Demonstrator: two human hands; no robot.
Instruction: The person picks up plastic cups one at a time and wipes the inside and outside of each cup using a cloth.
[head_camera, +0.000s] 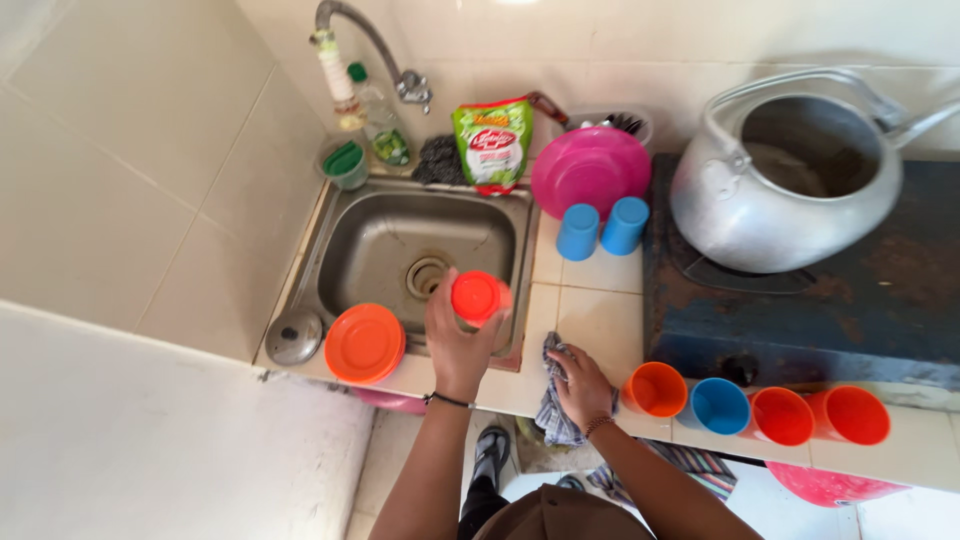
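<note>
I am gripping an orange cup (477, 297) in my left hand (456, 345) over the sink (345, 250); my right hand (580, 385), at its 4 o'clock, is clutching a cloth (553, 415), so wiping it dry seems next

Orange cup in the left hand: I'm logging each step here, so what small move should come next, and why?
Probably bring the orange cup to the cloth: the left hand holds it upturned over the sink, and the right hand grips the cloth on the counter.

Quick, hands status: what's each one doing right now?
Left hand: closed around an orange cup over the sink.
Right hand: gripping a grey cloth on the counter.
</note>
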